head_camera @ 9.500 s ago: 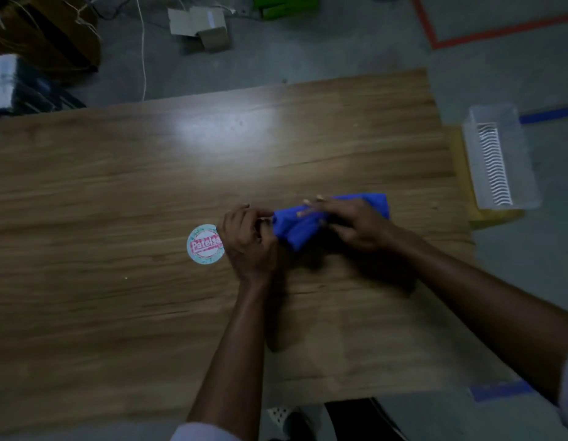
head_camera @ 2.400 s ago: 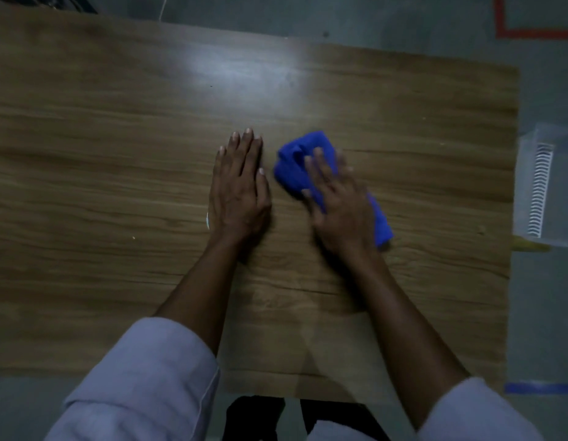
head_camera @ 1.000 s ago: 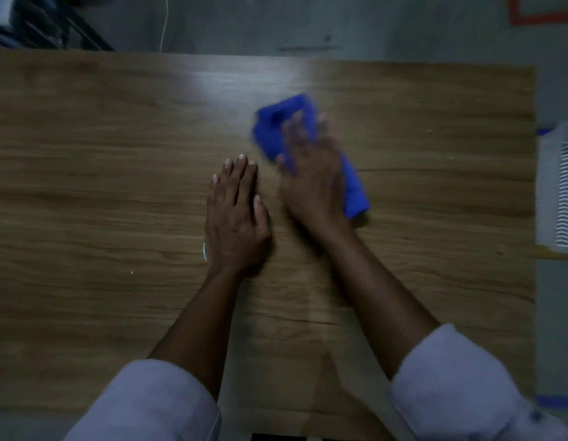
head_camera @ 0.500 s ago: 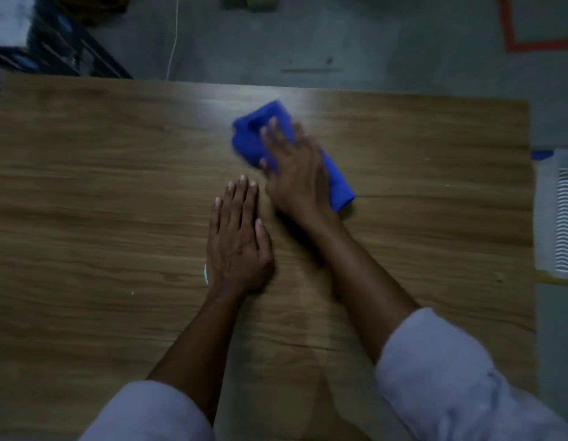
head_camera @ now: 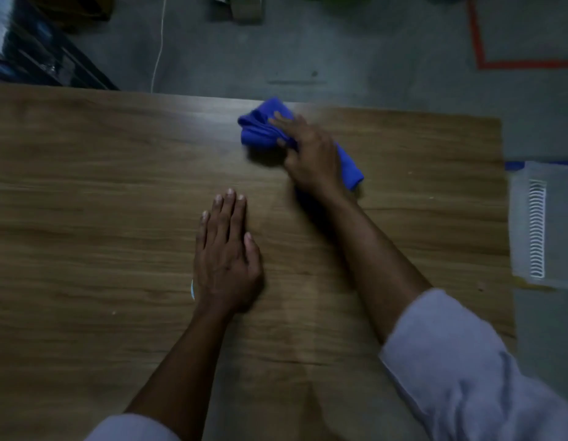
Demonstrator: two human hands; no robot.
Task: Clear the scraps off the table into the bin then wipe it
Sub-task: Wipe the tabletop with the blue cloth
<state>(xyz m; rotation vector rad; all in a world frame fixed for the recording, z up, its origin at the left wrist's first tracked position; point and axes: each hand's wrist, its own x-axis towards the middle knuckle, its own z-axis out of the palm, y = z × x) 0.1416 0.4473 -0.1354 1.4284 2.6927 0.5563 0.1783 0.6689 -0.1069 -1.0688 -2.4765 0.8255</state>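
Wiping under way; right hand [head_camera: 311, 157], fingers [head_camera: 285, 121] straight and flat, presses blue cloth [head_camera: 257, 132], now pushed from the middle to the far edge of the tabletop [head_camera: 85, 186]; left hand [head_camera: 227, 259] stays flat, fingers together; near half likely next.

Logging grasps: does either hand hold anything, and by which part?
Nothing is gripped. The right hand presses flat on the middle of the cloth; the left hand rests flat on the table.
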